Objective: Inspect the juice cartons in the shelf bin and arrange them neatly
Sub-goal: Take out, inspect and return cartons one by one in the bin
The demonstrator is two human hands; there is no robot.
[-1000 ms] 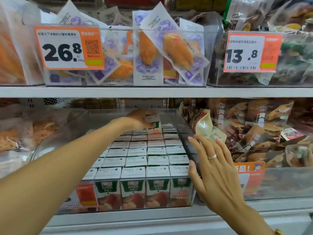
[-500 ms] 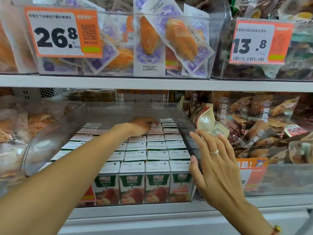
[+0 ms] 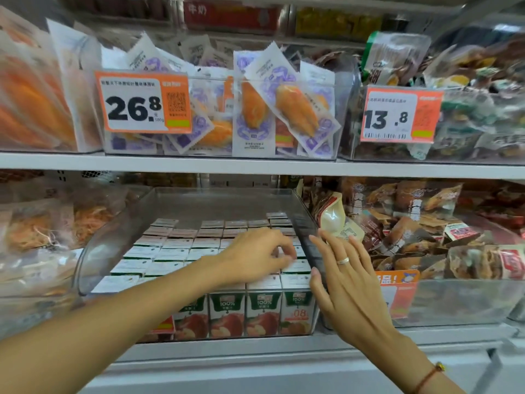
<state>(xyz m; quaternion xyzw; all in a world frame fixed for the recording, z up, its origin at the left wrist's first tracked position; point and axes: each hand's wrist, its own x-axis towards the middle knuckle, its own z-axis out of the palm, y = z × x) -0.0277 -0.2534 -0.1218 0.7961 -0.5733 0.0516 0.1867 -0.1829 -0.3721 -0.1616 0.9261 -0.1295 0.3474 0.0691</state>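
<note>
Juice cartons (image 3: 264, 314), small white boxes with green labels and red fruit pictures, are packed upright in rows inside the clear plastic shelf bin (image 3: 113, 251), filling it from the front wall back, with bare floor left at the rear. Against the bin's right outer wall the right hand (image 3: 345, 280) is laid flat, fingers straight, nothing held. Over the bin's front-right rows the left hand (image 3: 257, 253) is lowered with fingertips curled onto carton tops; whether one is pinched cannot be told. Straightening is judged to be under way; next, pressing that row level is called for. Half a second ago the left hand reached deeper toward the bin's rear; it has been drawn forward.
</note>
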